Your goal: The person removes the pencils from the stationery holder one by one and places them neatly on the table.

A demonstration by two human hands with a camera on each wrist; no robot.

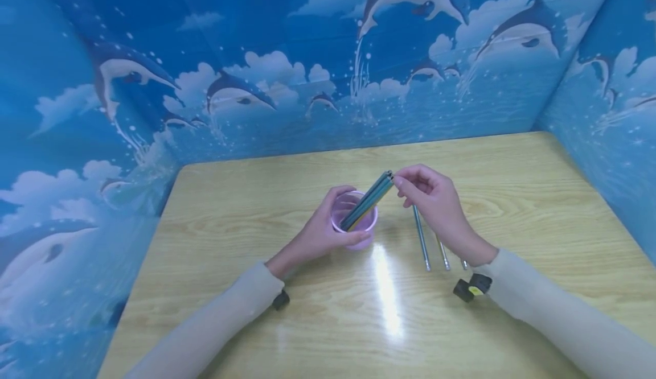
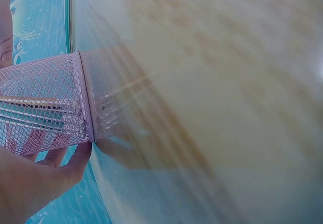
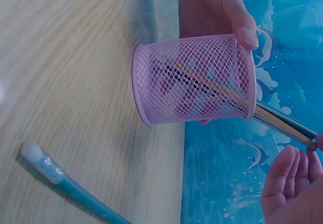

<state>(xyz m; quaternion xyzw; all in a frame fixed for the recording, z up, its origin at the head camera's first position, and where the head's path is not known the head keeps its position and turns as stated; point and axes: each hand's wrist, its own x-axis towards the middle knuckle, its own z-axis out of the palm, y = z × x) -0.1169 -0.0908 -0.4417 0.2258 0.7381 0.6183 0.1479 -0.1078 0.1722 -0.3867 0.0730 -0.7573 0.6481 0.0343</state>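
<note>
A pink mesh pencil cup (image 3: 194, 80) stands upright on the table, with a bundle of green and yellow pencils (image 1: 367, 201) leaning out over its rim toward the right. My left hand (image 1: 323, 231) grips the cup from its left side, thumb in front and fingers behind. The right hand (image 1: 437, 204) pinches at the upper ends of the pencils between thumb and forefinger; how many it holds cannot be told. Below the right hand lie a green pencil (image 1: 422, 239), a yellow pencil (image 1: 442, 252) and another pencil (image 1: 464, 264), mostly hidden by the wrist.
The wooden table (image 1: 246, 219) meets blue dolphin-printed walls (image 1: 287, 123) at its back and sides. Light glares off the tabletop in front of the cup. A dark wrist-worn device (image 1: 472, 288) shows at the right sleeve.
</note>
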